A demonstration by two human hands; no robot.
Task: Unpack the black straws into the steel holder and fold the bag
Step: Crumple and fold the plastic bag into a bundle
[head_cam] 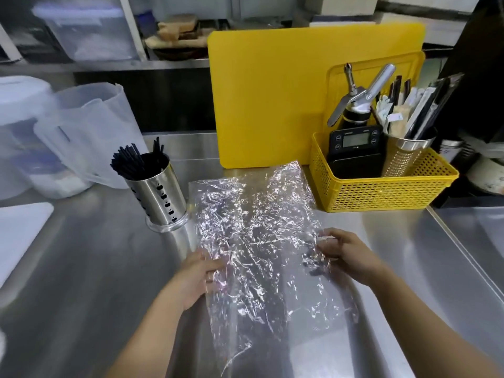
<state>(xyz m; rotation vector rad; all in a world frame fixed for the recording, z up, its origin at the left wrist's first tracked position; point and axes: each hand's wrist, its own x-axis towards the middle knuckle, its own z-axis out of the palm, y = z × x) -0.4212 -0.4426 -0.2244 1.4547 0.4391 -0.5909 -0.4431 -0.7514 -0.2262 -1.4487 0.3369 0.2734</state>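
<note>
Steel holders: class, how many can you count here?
2. One steel holder, holding black straws, stands on the counter left of the bag; a second holder sits in the yellow basket. More may be hidden.

Steel counter (pixel 95 263): steel holder (pixel 159 199) left of centre; clear bag (pixel 259 241), crumpled, flat, middle; yellow basket (pixel 381 192) right; yellow cutting board (pixel 267 105) upright behind; plastic jug (pixel 90 126) far left; white board (pixel 19 230) at left edge.

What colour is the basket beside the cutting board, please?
Yellow basket, clearest in the head view.
</note>
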